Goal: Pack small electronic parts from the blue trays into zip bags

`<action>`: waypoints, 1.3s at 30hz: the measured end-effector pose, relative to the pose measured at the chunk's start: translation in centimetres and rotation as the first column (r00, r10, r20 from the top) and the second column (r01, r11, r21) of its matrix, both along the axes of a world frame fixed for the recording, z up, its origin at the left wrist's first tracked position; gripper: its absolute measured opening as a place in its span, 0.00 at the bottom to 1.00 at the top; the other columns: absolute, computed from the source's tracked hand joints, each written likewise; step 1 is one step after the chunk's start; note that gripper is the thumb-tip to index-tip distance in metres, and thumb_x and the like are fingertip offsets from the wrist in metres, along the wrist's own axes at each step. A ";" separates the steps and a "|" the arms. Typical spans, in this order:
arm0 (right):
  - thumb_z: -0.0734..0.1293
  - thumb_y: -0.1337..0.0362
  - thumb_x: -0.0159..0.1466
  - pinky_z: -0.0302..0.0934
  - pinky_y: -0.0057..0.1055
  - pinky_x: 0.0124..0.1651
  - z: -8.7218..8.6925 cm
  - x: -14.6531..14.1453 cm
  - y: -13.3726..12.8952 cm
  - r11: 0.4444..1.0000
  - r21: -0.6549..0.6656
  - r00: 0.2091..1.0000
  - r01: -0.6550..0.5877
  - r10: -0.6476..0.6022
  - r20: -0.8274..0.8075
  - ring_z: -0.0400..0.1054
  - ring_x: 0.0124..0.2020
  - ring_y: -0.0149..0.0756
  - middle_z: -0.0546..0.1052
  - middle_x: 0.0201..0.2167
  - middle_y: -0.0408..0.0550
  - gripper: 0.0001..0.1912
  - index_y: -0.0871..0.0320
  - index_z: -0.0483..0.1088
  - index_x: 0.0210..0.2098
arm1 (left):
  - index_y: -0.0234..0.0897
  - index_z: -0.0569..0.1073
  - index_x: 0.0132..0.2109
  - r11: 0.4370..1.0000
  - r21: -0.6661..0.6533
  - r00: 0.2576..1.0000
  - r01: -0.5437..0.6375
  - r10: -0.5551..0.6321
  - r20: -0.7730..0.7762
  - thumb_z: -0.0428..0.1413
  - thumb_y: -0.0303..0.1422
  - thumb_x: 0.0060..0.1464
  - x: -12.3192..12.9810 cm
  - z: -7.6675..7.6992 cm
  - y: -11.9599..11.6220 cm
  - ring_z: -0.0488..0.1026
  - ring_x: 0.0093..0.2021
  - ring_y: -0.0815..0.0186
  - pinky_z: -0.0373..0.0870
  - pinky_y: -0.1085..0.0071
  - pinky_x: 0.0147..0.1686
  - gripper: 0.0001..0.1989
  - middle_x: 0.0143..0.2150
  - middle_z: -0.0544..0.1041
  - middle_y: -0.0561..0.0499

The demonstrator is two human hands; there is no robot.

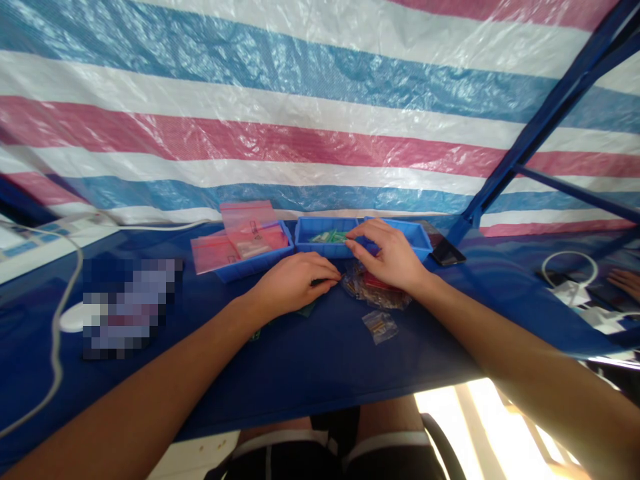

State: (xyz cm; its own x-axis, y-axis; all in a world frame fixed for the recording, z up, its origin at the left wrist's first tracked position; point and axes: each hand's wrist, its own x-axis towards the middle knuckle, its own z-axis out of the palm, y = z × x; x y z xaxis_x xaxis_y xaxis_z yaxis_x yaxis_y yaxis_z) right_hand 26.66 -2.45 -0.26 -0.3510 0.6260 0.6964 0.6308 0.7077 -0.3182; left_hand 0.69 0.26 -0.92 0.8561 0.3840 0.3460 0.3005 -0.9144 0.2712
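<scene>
My left hand (296,283) is just above the blue table, its fingers and thumb brought together near a small dark spot. What they hold, if anything, is too small to tell. Dark green pieces (307,309) lie partly hidden beneath this hand. My right hand (387,253) reaches over the middle blue bin (325,249), thumb and index finger nearly meeting at the small green pieces (333,236) inside. Whether a piece is between those fingertips does not show clearly. Under the right hand lies a heap of clear plastic bags (385,295) with something red among them.
A left blue bin (257,265) holds pink zip bags (249,217). Another blue bin (417,240) stands behind my right hand, beside a dark phone (447,253). One small clear bag (380,326) lies in front. White cables (70,287) run along the left; another person's hand (625,281) shows far right.
</scene>
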 end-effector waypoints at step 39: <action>0.66 0.59 0.76 0.70 0.47 0.54 0.6 -0.5 -0.6 0.999 -0.054 1.000 -0.002 0.000 -0.023 0.77 0.47 0.49 0.84 0.42 0.50 0.07 0.52 0.77 0.44 | 0.45 0.69 0.67 0.985 0.042 0.986 -0.165 0.164 0.042 0.56 0.25 0.68 0.0 -0.5 -1.1 0.84 0.49 0.62 0.77 0.68 0.51 0.24 0.49 0.86 0.54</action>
State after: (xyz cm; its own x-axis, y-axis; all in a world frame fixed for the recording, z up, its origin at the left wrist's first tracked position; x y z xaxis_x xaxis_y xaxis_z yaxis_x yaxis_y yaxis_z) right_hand 26.16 -3.02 0.31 -0.3357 0.6626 0.6695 0.6222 0.6897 -0.3704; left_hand 0.74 -0.83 -1.40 0.7683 0.5018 0.3975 0.4379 -0.8649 0.2454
